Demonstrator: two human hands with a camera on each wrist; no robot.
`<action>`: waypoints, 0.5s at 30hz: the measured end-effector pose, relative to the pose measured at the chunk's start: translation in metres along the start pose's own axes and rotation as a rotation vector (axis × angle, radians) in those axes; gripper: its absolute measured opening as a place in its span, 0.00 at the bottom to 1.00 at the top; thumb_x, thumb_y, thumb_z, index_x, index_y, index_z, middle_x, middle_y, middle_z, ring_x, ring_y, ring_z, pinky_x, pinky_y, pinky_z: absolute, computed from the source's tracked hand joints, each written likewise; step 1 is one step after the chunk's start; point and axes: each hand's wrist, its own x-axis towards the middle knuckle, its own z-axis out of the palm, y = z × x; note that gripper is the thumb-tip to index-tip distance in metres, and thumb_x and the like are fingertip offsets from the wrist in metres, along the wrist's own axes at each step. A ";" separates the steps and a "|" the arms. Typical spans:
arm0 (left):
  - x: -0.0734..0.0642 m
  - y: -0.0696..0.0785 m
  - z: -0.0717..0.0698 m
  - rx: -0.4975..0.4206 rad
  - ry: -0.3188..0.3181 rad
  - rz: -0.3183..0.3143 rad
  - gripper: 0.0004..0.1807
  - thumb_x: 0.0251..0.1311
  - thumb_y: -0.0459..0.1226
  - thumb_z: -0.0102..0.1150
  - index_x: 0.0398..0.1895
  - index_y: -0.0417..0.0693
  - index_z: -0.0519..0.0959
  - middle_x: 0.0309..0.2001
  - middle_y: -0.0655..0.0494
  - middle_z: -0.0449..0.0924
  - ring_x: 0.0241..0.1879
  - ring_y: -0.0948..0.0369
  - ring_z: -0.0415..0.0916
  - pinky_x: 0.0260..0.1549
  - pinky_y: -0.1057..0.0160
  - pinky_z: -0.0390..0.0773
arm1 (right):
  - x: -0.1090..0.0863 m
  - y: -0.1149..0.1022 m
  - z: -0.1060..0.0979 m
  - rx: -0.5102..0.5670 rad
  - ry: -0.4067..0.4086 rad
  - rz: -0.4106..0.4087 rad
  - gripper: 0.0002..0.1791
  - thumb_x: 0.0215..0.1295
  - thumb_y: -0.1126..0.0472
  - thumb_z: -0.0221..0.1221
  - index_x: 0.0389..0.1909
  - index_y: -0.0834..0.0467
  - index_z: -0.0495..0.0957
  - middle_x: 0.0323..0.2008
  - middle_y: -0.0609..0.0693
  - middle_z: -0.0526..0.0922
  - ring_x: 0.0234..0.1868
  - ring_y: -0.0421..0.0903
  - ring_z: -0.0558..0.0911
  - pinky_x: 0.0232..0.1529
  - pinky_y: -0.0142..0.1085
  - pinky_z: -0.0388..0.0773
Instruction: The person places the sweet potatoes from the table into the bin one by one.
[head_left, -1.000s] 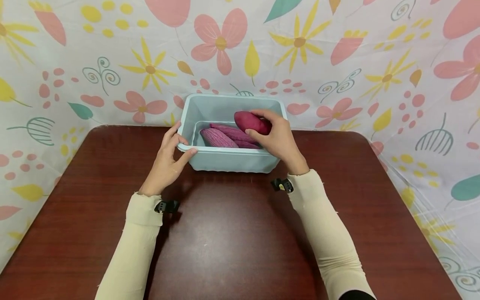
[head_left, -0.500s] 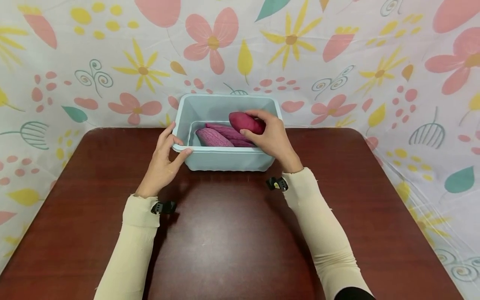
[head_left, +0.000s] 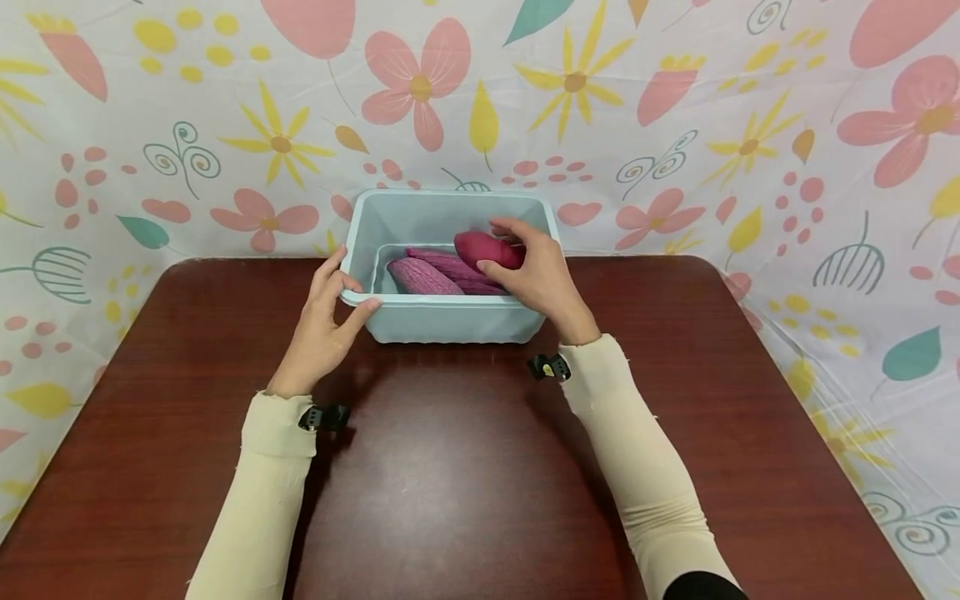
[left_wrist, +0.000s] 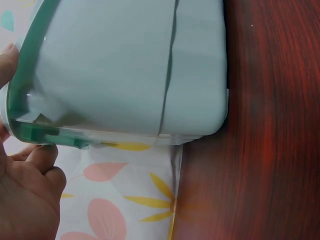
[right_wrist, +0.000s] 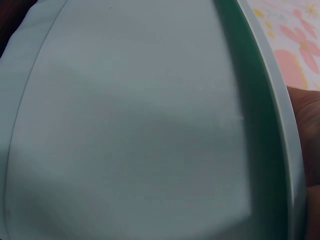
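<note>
A pale blue plastic tub (head_left: 457, 321) stands at the back of the table. My left hand (head_left: 318, 333) grips its front left corner, thumb on the front rim and fingers along the left rim. My right hand (head_left: 542, 271) reaches over the front right rim and holds a smooth magenta sweet potato (head_left: 480, 248) between thumb and fingers. Below it in the tub lie several purple, ridged, elongated pieces, one of them a paler spindle-shaped piece (head_left: 423, 277). The right wrist view is mostly the tub's outer wall (right_wrist: 135, 110), which hides the held sweet potato.
The dark brown wooden table (head_left: 427, 483) extends in front of the tub and to both sides. Close behind its back edge hangs a white cloth (head_left: 315, 75) printed with flowers and leaves.
The sweet potato in my right hand has come down slightly inside the tub, closer to the purple pieces. My left hand keeps its grip on the corner. The head view has shifted a little.
</note>
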 end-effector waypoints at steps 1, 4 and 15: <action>0.000 0.003 -0.001 -0.002 -0.001 -0.002 0.10 0.68 0.32 0.60 0.40 0.36 0.69 0.80 0.42 0.49 0.79 0.43 0.48 0.71 0.35 0.56 | 0.000 0.000 0.000 0.006 -0.001 0.000 0.32 0.60 0.56 0.70 0.66 0.55 0.74 0.61 0.57 0.81 0.61 0.53 0.78 0.65 0.47 0.75; -0.003 0.011 -0.002 -0.013 -0.005 -0.004 0.10 0.69 0.32 0.59 0.40 0.34 0.68 0.80 0.39 0.49 0.79 0.41 0.48 0.71 0.33 0.55 | 0.001 0.001 0.001 0.020 -0.001 0.001 0.32 0.61 0.57 0.70 0.66 0.55 0.74 0.61 0.57 0.81 0.62 0.53 0.78 0.68 0.48 0.72; 0.002 -0.021 0.005 0.009 -0.005 0.011 0.11 0.69 0.36 0.61 0.42 0.41 0.70 0.81 0.51 0.48 0.80 0.47 0.48 0.70 0.34 0.58 | -0.005 0.000 0.000 0.027 0.058 -0.016 0.27 0.62 0.53 0.70 0.61 0.55 0.79 0.58 0.55 0.83 0.58 0.52 0.80 0.65 0.50 0.75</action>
